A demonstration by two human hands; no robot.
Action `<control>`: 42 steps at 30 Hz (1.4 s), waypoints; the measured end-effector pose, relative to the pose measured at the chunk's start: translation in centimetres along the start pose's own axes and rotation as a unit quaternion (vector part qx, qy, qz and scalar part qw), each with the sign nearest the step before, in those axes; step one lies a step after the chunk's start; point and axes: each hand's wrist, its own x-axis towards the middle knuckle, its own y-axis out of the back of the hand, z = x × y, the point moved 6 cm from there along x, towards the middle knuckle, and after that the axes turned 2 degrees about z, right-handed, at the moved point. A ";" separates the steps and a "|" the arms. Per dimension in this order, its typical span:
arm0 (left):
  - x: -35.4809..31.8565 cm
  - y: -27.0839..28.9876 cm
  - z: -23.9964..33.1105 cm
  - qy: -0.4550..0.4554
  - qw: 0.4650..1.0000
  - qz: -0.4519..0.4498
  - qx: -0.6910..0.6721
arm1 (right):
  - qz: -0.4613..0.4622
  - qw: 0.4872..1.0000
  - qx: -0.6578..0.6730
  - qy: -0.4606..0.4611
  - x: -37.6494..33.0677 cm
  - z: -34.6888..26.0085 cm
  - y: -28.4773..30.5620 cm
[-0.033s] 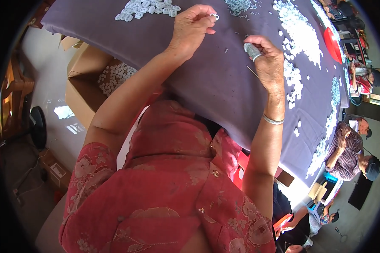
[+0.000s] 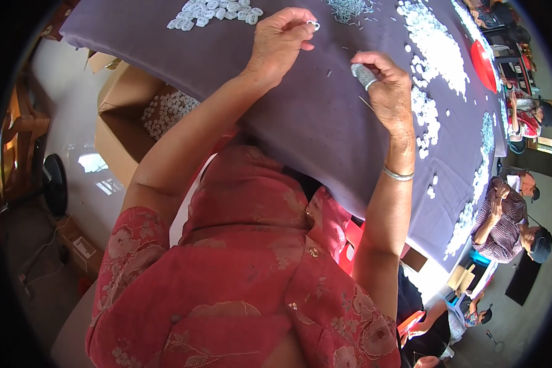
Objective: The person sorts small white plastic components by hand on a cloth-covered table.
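Note:
My left hand [image 2: 275, 49] is raised over the far part of the table, thumb and forefinger pinched on a small white plastic piece [image 2: 313, 25] with a hole in it. To its right, my right hand [image 2: 389, 95] is closed, its thumb wrapped in a silver-grey covering [image 2: 364, 76]. A thin stick [image 2: 366, 103] pokes out beneath that hand, and whether the fingertips pinch anything else is too small to tell. White pieces [image 2: 218, 11] lie in a pile left of my left hand. Small grey-blue screw-like pins [image 2: 348, 10] are heaped between and beyond the hands.
A purple-grey cloth [image 2: 325, 135] covers the table. More white pieces [image 2: 435, 49] spread along the right, near a red dish [image 2: 483, 66]. A cardboard box [image 2: 119, 92] with white pieces inside stands below the table's left edge. Other people [image 2: 503, 221] sit at the right.
My right hand's fingertips and wrapped thumb have shifted very slightly to the left. The left hand, with the white plastic piece, is almost unmoved.

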 end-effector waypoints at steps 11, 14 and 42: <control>-0.6 -1.5 1.0 0.274 0.955 0.063 0.098 | -0.208 0.930 -0.186 0.238 1.4 -2.7 -3.2; -0.5 -1.8 1.1 0.271 0.957 0.055 0.087 | -0.263 0.943 -0.165 0.120 2.1 -1.3 -3.6; -2.2 -5.6 1.3 0.273 0.958 -0.039 0.071 | 0.087 0.868 0.471 -0.131 0.1 2.4 -1.3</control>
